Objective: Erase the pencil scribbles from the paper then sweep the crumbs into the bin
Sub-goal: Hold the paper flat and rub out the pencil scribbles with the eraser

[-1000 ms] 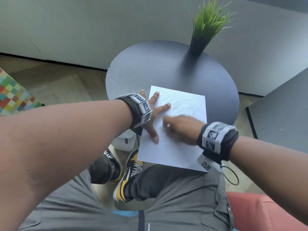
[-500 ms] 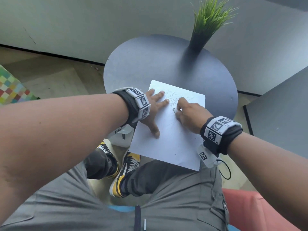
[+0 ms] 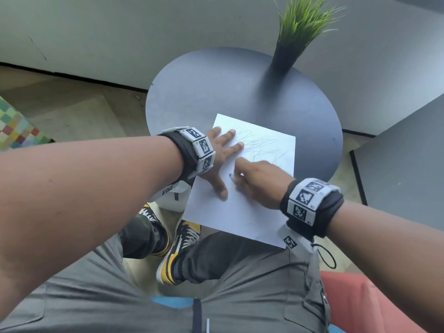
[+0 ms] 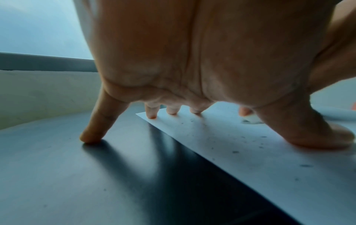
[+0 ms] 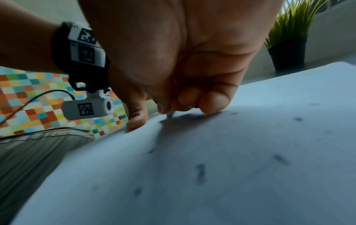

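Observation:
A white paper [image 3: 240, 212] lies on the round dark table [image 3: 216, 87], with pencil scribbles [image 3: 262, 145] on its far half. My left hand [image 3: 223, 162] lies spread flat on the sheet's left edge; its fingertips [image 4: 152, 116] press the paper [image 4: 269, 159]. My right hand [image 3: 240, 176] pinches a small white eraser [image 3: 231, 176] against the sheet just below the scribbles. The eraser's tip [image 5: 170, 113] shows under its curled fingers, and the eraser [image 4: 252, 118] also appears beyond my left thumb. Dark crumbs [image 5: 200, 172] dot the paper [image 5: 269, 137].
A potted grass plant [image 3: 288, 51] stands at the table's far edge. A white bin [image 3: 173, 200] sits on the floor under the table's near left rim, beside my shoes. A second dark tabletop [image 3: 408, 164] is on the right.
My right hand slid the eraser up into the scribbles, then back toward me. The left hand stayed pressed on the paper.

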